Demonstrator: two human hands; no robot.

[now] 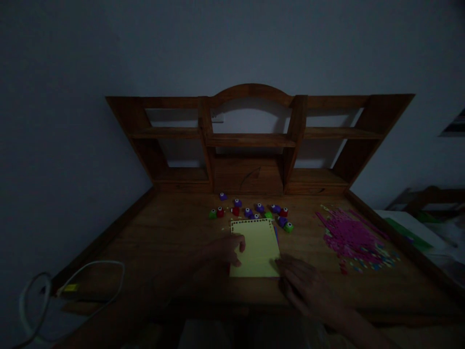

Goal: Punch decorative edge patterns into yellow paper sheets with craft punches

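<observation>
A yellow sheet of paper (254, 249) lies flat on the wooden desk, with a row of small dark holes or marks along its top edge and upper corners. Blue and red edges of other sheets peek out beneath it. My left hand (229, 249) rests at the sheet's left side, thumb and index finger curved apart over the paper, nothing seen between them. At the lower right edge, my right hand (305, 283) lies with fingers stretched out, fingertips by the paper. Just behind the sheet are several small purple, red and green pieces (259, 207) with white, eye-like round spots.
To the right spreads a heap of pink paper strips (350, 235) with small coloured bits around it. A wooden shelf unit (250, 140) stands along the desk's back. A white cable (105, 262) loops at the left edge. Low side rails border the desk (163, 232). The light is dim.
</observation>
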